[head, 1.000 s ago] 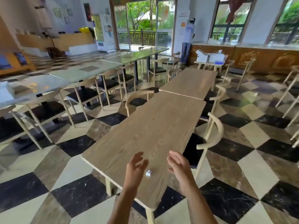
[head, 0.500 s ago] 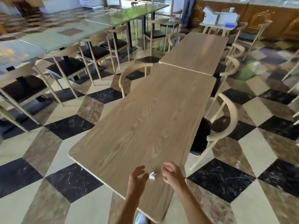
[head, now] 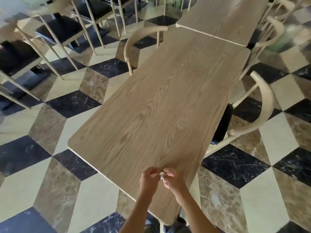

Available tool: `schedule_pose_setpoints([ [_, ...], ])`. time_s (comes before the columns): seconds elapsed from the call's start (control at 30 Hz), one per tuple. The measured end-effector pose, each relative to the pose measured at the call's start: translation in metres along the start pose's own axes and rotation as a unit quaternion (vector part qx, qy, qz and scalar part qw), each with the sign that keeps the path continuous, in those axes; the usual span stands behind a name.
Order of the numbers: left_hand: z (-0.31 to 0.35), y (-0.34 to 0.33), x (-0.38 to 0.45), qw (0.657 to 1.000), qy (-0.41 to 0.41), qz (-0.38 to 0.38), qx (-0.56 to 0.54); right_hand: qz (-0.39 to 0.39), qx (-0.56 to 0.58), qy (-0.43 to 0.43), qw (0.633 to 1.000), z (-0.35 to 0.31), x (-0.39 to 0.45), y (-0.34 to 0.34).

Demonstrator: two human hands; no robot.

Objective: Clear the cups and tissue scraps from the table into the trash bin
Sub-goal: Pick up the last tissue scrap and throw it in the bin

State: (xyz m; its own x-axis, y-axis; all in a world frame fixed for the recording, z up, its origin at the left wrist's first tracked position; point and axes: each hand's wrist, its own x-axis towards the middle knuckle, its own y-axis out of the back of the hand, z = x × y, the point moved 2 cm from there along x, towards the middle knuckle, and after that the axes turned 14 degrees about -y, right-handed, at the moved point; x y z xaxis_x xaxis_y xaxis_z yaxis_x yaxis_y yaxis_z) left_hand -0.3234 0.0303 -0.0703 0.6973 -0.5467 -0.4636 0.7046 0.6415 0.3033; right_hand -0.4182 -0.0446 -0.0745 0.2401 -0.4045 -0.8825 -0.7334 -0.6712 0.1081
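A small white tissue scrap [head: 161,176] sits between my two hands over the near end of the long wooden table [head: 159,105]. My left hand [head: 149,179] is curled with its fingertips touching the scrap from the left. My right hand [head: 173,179] pinches the scrap from the right. Most of the scrap is hidden by my fingers. No cups and no trash bin are in view.
A cream chair [head: 252,111] with a dark seat stands at the table's right side, another chair [head: 143,41] at its left far side. A second wooden table [head: 223,15] adjoins the far end. More chairs [head: 64,31] stand at left on the chequered floor.
The camera has tilted down and come closer to the table. Both hands, apart and open around the scrap before, have closed in on it and now pinch it.
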Motion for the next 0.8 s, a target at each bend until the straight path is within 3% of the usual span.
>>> schedule_pose_setpoints([
  [0.23, 0.014, -0.011, 0.004, 1.000, -0.001, 0.003, -0.002, -0.010, -0.021, 0.060, 0.998, -0.013, 0.013, 0.005],
  [0.4, 0.041, -0.014, 0.007, 0.998, -0.052, -0.013, -0.022, 0.002, 0.042, 0.094, 0.995, -0.031, 0.005, 0.023],
  [0.63, 0.089, -0.034, 0.004, 0.980, -0.152, -0.130, 0.002, 0.092, 0.194, 0.129, 0.968, -0.036, -0.030, 0.058],
  [0.8, 0.114, -0.083, -0.039, 0.928, -0.249, -0.272, 0.060, 0.214, 0.304, 0.151, 0.916, 0.005, -0.080, 0.100],
])
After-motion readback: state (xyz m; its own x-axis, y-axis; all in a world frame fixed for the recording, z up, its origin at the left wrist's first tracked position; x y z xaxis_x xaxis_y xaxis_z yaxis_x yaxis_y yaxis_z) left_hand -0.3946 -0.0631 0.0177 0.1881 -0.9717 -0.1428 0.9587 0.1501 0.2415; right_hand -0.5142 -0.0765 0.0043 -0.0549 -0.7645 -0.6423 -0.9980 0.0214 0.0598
